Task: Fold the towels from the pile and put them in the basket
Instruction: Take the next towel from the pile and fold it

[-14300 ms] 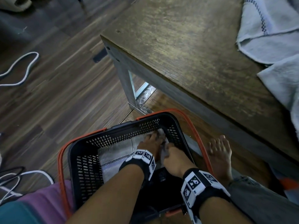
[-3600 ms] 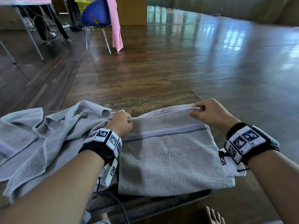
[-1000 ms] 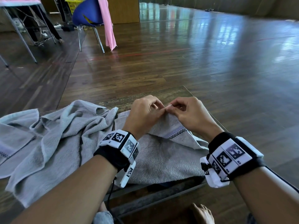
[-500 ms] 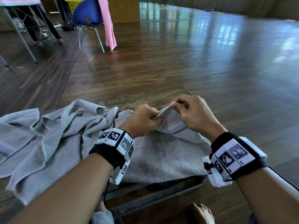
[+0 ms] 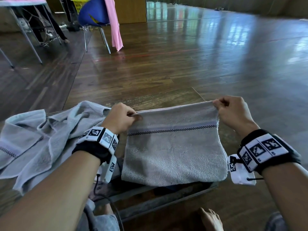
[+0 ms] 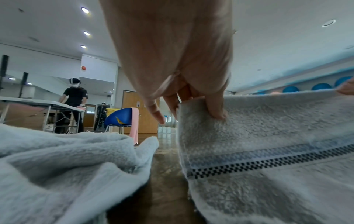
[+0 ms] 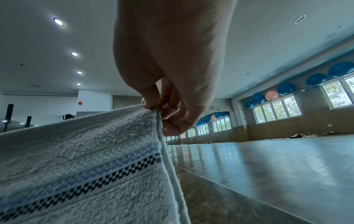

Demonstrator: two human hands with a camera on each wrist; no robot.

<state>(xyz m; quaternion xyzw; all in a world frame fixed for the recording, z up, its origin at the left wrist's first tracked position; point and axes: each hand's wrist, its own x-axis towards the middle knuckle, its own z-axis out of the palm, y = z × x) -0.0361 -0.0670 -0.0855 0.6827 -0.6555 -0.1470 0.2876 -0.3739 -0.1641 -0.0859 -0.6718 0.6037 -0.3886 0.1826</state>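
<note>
A grey towel [image 5: 173,147] with a blue band and a black checked stripe lies spread on the wooden table [image 5: 150,99], its far edge raised and pulled taut. My left hand [image 5: 121,119] pinches the far left corner; in the left wrist view the thumb presses the towel [image 6: 268,136] against the fingers [image 6: 216,112]. My right hand [image 5: 231,112] pinches the far right corner of the towel [image 7: 76,159], as the right wrist view shows. A pile of crumpled grey towels [image 5: 41,139] lies on the table to the left. The basket is out of view.
The table's front edge [image 5: 158,200] runs just below the towel, with a bare foot [image 5: 210,219] on the floor beneath. A blue chair [image 5: 93,15] with a pink cloth [image 5: 115,25] stands far back left beside a white table [image 5: 21,4]. Open wooden floor [image 5: 216,55] lies beyond.
Half a second ago both hands held the towel's corners together near the middle. They have moved apart sideways, and the far edge is now stretched straight between them.
</note>
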